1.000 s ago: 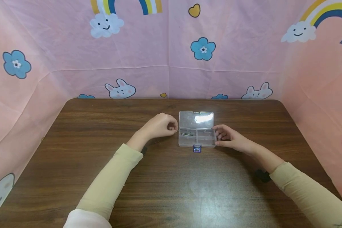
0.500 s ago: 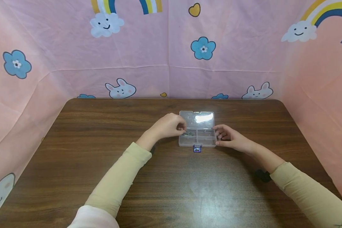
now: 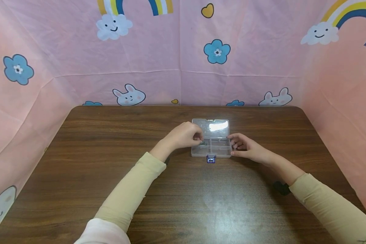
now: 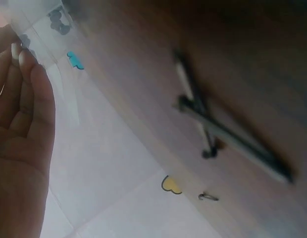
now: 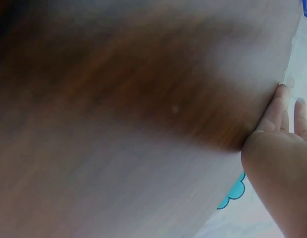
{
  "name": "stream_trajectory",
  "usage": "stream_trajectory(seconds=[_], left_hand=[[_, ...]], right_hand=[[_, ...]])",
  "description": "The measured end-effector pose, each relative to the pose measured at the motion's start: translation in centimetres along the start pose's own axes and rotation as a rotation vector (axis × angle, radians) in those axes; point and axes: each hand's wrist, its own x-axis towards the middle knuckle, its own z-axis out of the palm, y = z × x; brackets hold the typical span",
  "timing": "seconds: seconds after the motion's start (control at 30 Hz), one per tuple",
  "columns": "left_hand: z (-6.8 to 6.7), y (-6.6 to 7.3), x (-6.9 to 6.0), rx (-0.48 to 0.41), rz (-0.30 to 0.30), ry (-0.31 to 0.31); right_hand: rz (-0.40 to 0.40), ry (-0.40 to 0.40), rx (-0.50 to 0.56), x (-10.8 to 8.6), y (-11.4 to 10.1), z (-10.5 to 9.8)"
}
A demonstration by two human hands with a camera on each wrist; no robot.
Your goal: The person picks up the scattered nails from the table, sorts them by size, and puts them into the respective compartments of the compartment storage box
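A clear plastic compartment box stands on the table with its lid raised at the back and a blue latch at the front. My right hand grips its right end, thumb at the front corner, fingers at the back. Over the rear left compartment, my left hand has its fingers curled and tips together; whether they hold anything is hidden. Thin dark nail-like pieces lie in that compartment, partly covered. Blurred in the left wrist view, two nail-like pieces cross, with a smaller piece apart.
The box sits near the middle of a dark wood-grain table. A pink printed cloth hangs behind the table and along both sides. The nail-like pieces on the tabletop are near the left wrist.
My left hand has moved right, from beside the box's left edge to over the rear left compartment, covering part of the pieces there. My right hand and the box have stayed put.
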Motion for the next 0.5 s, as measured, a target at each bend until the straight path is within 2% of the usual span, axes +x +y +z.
stream_trajectory(seconds=[0.23, 0.5], left_hand=[[0.11, 0.24, 0.21, 0.005, -0.008, -0.028], [-0.03, -0.38, -0.25, -0.012, 0.013, 0.009]], right_hand=[[-0.007, -0.001, -0.007, 0.05, -0.04, 0.01], [-0.013, -0.003, 0.000, -0.08, -0.17, -0.06]])
